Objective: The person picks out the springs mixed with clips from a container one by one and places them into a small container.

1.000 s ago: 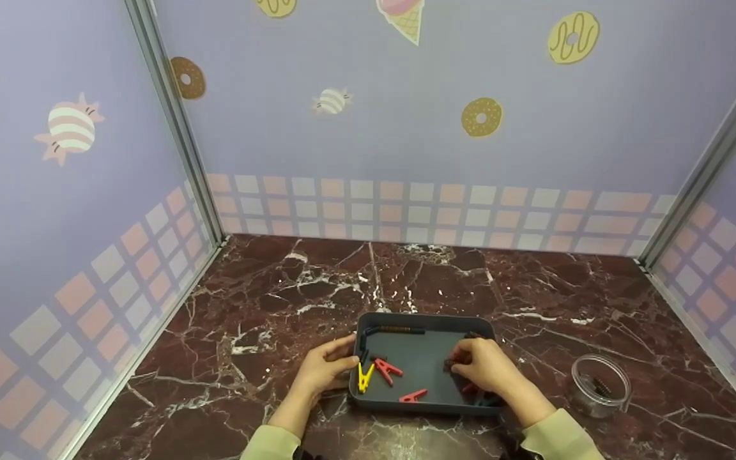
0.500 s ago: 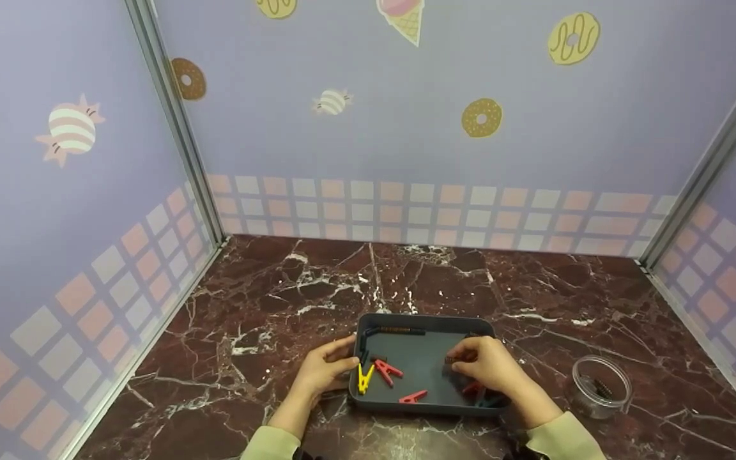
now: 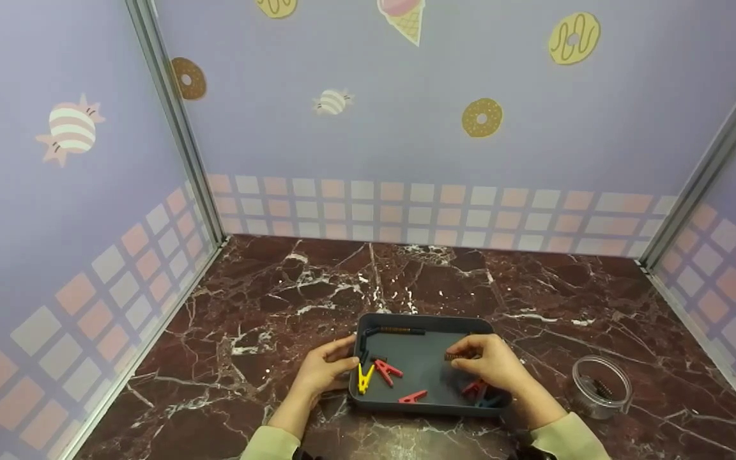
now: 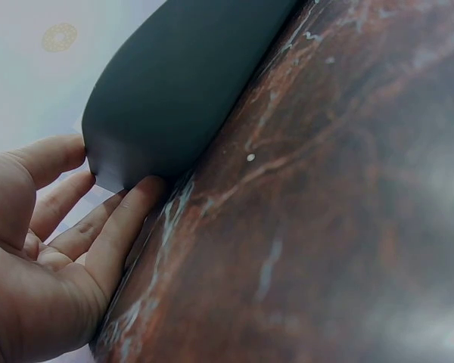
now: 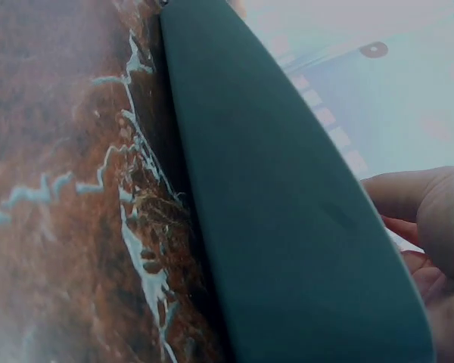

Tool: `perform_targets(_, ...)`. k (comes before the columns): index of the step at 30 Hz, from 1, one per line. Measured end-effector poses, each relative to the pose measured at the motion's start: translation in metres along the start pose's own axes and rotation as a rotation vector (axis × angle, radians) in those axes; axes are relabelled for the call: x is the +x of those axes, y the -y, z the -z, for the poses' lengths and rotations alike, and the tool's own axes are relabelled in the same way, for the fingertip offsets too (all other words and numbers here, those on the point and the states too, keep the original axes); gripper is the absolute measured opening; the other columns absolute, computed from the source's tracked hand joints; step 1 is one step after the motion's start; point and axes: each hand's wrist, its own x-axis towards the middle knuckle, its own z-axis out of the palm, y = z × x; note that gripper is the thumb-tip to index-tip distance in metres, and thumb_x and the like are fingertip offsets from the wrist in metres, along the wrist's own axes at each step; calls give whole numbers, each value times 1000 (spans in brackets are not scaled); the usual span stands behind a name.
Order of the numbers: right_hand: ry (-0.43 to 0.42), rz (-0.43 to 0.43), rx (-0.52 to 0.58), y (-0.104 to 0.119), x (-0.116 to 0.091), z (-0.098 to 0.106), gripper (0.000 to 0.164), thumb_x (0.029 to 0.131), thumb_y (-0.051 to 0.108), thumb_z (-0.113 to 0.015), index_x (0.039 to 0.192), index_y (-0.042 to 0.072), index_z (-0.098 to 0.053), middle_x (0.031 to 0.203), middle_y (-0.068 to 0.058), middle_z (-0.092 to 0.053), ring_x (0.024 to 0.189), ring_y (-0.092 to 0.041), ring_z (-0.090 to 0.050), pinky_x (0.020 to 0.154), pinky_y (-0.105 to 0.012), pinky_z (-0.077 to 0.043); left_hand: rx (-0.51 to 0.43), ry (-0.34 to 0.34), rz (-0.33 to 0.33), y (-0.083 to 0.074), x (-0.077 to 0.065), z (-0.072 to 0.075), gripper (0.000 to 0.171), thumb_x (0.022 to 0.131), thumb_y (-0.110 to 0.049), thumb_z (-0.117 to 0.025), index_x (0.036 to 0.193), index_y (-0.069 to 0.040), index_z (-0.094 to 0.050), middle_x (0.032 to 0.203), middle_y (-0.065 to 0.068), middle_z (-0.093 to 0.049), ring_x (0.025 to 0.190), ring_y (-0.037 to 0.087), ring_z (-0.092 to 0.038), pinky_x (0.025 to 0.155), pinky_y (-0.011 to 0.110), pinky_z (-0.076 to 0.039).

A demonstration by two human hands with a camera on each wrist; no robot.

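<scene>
Head: right hand [image 3: 494, 367] pinches a spring [image 3: 455, 357] over the tray [image 3: 414, 358] (table [image 3: 432, 281] spreading wide behind its far rim); left wrist: left hand [image 4: 53, 283], fingers extended, touches the tray's outside; right wrist: tray wall hides the pinch

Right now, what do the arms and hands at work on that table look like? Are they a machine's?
No, a person's: the left hand and right hand are ordinary five-fingered hands without gloves. Left sleeve and right sleeve are plain, pale yellow-green. Something dark shows near each cuff, too little to identify.
</scene>
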Motion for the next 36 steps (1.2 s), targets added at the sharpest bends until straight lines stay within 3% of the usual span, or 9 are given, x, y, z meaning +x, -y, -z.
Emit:
perform_targets(14, 26, -37, 192, 5, -14, 24, 22, 90, 6, -77, 110, -3, -76, 103, -23, -76, 82, -3, -69, 72, -18, -58, 2, 10, 2, -1, 0, 0, 57, 96, -10, -71, 150, -4, -52, 152, 32, -48, 115, 42, -69, 86, 49, -64)
perform_targets(20, 3, -37, 205, 4, -24, 40, 24, 91, 6, -76, 112, -6, -75, 107, -26, -76, 84, 1, -68, 74, -17, -58, 66, -8, 13, -1, 0, 0, 56, 97, -15, -72, 149, -7, -55, 154, 31, -47, 123, 44, -65, 87, 47, -63)
perform_targets(28, -54, -75, 195, 2, -40, 66, 29, 93, 10, -75, 116, -8, -72, 112, -28, -74, 84, -2, -70, 70, -23, -60, 33, -1, -1, 0, 0, 0, 57, 96, -11, -72, 150, -4, -53, 152, 32, -48, 114, 41, -70, 85, 49, -64)
perform_targets(31, -76, -95, 194, -1, -47, 76, 29, 94, 10, -75, 116, -8, -72, 112, -24, -75, 85, -2, -70, 69, -22, -59, 31, -4, 2, 0, 1, 0, 57, 96, -10, -71, 150, -4, -53, 151, 33, -49, 114, 41, -70, 84, 49, -64)
perform_targets(36, -136, -106, 160, -6, -60, 91, 28, 93, 11, -75, 115, -7, -73, 107, -6, -79, 81, -3, -68, 66, -23, -57, 32, -3, 3, -1, -1, 0, 57, 96, -11, -72, 150, -4, -53, 151, 33, -48, 116, 41, -69, 85, 50, -64)
